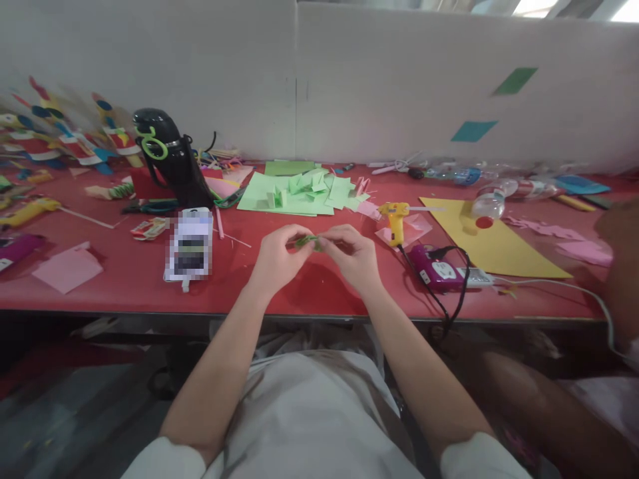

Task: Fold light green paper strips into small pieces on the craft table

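A small piece of green paper (pixel 308 241) is pinched between the fingertips of both hands, just above the red table (pixel 319 289). My left hand (pixel 280 258) grips it from the left, fingers curled. From the other side my right hand (pixel 353 256) closes on its right end. Much of the paper is hidden by the fingers, so its folds cannot be made out. Beyond the hands lie light green paper sheets (pixel 254 193) with several small folded green pieces (pixel 302 186) on top.
Right of my hands are a yellow glue gun (pixel 397 223), a purple power strip (pixel 434 269) with cables, yellow paper (pixel 492 243) and plastic bottles (pixel 492 203). To the left are a phone (pixel 190 246) and a black bottle (pixel 167 156). Another person's arm (pixel 619 266) is at far right.
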Available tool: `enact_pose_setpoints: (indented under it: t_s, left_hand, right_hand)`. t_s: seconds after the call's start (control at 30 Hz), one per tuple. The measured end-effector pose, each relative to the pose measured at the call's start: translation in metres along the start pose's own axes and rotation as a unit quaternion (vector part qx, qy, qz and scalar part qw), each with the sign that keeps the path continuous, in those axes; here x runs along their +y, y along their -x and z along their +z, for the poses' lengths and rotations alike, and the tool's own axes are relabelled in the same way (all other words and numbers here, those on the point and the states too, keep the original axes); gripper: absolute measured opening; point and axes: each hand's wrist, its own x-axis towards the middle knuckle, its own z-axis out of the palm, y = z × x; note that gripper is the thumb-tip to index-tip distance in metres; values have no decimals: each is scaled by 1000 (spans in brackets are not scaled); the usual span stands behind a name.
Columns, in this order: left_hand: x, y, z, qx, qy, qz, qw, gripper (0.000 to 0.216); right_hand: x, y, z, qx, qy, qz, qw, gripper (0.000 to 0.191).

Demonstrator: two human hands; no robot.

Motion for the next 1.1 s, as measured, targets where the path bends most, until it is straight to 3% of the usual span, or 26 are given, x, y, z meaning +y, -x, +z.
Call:
enact_pose_setpoints:
  t_s: [0.17,0.37,0.47,0.53,0.63,0.8,0.9,0.97,1.1]
  left_hand:
    - [-6,-37,4,56,21,8,998,11]
    - [-28,-83,14,22,59,21,998,16]
    - [-42,-97,24,20,155,-52,986,24]
    - [-50,-101,29,39,245,-134,959,27]
    - [-61,-102,33,65,330,-200,920,32]
    - [-73,-99,28,94,334,-221,912,46]
    - [-76,-98,22,93,355,-223,903,45]
    - [-78,-98,19,87,368,-221,899,46]
    - [-79,-96,17,62,400,-191,894,42]
  right_hand:
    - [-5,-30,-7,52,47,20,997,30]
    - [14,-82,-13,-59,49,60,995,20]
    - [26,-95,-10,-59,77,4,995,17]
    - [35,-96,-6,-80,79,-36,993,17]
    - [53,-90,0,-104,123,-116,980,16]
    - [70,-77,8,-159,255,-169,939,18]
    - [68,-71,8,-188,266,-169,930,33]
    - [67,-68,7,-164,235,-142,947,41]
    - [74,-70,7,-21,109,-8,994,58]
